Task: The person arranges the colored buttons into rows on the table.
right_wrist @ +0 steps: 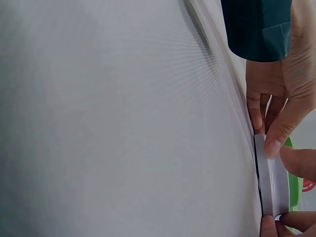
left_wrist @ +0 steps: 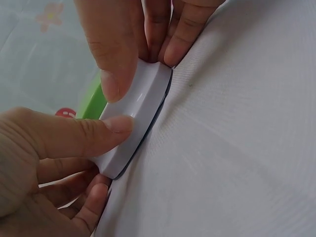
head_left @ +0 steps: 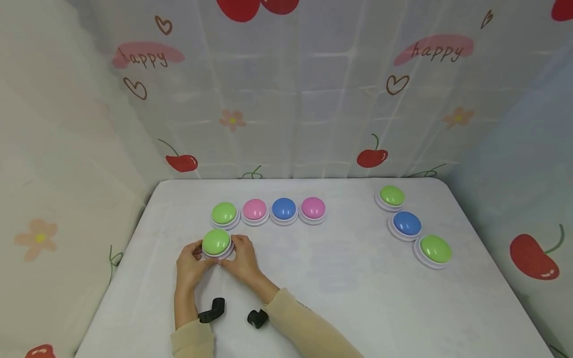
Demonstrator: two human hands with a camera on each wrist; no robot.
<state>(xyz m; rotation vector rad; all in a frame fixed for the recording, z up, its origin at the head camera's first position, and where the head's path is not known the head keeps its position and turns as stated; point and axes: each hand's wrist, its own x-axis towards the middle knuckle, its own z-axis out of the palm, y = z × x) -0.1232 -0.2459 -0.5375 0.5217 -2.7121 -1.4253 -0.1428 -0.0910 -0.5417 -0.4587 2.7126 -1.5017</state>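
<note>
A green dome push button (head_left: 216,242) with a white round base sits at the table's left, just in front of another green button (head_left: 224,214). My left hand (head_left: 190,266) grips its left side, while my right hand (head_left: 243,259) holds the right side. Seen close in the left wrist view, both thumbs press the near wall of the white base (left_wrist: 140,101), and the other fingers curl around its sides. The base's lower edge is at or very near the cloth. From the right wrist view, the same white base (right_wrist: 273,185) shows between both hands.
Rightward from the rear green button stand a pink button (head_left: 254,210), a blue button (head_left: 284,209) and a second pink button (head_left: 313,208). Toward the table's right lie a green button (head_left: 392,196), a blue button (head_left: 407,223) and another green button (head_left: 435,249). Printed curtains surround the white-covered table (head_left: 349,298).
</note>
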